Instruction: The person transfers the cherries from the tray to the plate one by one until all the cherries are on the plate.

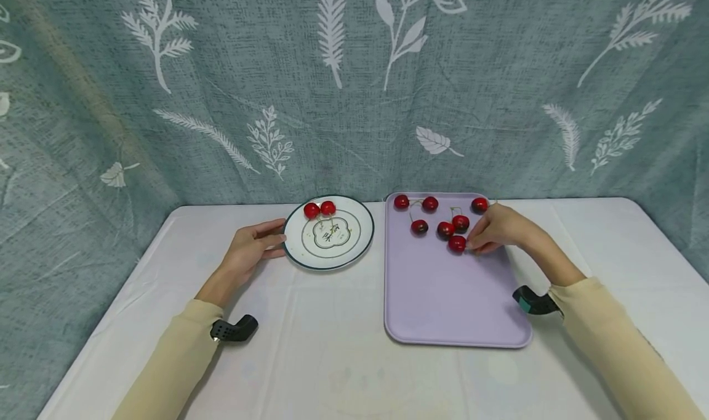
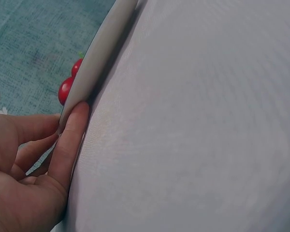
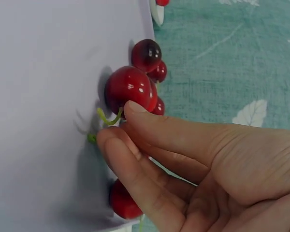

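My left hand (image 1: 247,252) holds the near-left rim of a white plate (image 1: 354,241) with a dark edge, thumb at the rim. In the left wrist view, a finger (image 2: 71,137) presses against the plate's outer wall. Two red cherries (image 1: 319,209) lie at the back of the plate. Over the lilac tray (image 1: 443,303), my right hand (image 1: 497,228) pinches at the stem side of the nearest cherry (image 1: 456,244). Its thumb tip overlaps this cherry in the right wrist view, beside a curved green stem (image 3: 106,117). The cherry sits low over the tray.
Several more dark red cherries with stems lie along the tray's back half, one (image 1: 479,205) at the far right corner behind my right hand. A white cloth (image 1: 310,346) covers the table. A grey-green leaf-patterned curtain (image 1: 354,130) hangs behind it.
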Demonstrator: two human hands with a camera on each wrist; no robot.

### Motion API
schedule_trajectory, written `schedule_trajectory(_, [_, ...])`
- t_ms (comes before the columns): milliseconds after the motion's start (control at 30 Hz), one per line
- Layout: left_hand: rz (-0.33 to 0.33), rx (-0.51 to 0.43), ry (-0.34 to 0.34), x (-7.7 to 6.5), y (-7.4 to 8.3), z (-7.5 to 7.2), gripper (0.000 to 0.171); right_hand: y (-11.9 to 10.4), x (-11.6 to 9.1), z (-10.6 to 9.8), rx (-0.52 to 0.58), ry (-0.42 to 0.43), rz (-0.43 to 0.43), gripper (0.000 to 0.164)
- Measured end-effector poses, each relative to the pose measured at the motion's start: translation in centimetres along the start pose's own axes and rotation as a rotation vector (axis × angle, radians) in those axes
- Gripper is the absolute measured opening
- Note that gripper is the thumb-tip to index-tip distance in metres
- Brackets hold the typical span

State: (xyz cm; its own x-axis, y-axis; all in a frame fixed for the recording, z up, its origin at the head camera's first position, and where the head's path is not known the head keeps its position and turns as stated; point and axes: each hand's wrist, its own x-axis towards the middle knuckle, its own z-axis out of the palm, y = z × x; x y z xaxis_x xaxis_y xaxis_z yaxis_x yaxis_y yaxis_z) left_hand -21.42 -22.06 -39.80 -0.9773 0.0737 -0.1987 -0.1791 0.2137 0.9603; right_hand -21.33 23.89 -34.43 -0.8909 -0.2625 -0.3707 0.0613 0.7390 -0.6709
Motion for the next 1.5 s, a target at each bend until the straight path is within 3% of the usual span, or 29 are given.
schedule_trajectory(367, [-0.004,-0.006,0.011,0.4,-0.2,0.0,0.052,-0.3,0.3,0.7,-0.015,-0.012,0.099,0.015])
schedule_trajectory(800, [-0.004,-0.005,0.022,0.3,-0.1,0.0,0.051,-0.5,-0.2,0.5,0.003,0.009,0.08,0.014])
schedule_trajectory(1000, [-0.003,-0.006,0.009,-0.1,0.1,0.0,0.051,-0.6,-0.4,0.1,0.052,-0.002,0.025,0.019])
schedule_trajectory(1267, [0.002,-0.001,0.011,0.0,0.0,0.0,0.051,-1.3,-0.5,-0.9,0.286,0.052,-0.001,0.035])
schedule_trajectory(1500, [0.014,0.01,0.017,0.2,-0.2,0.1,0.051,-2.0,-0.1,-0.6,0.64,0.054,-0.042,0.044])
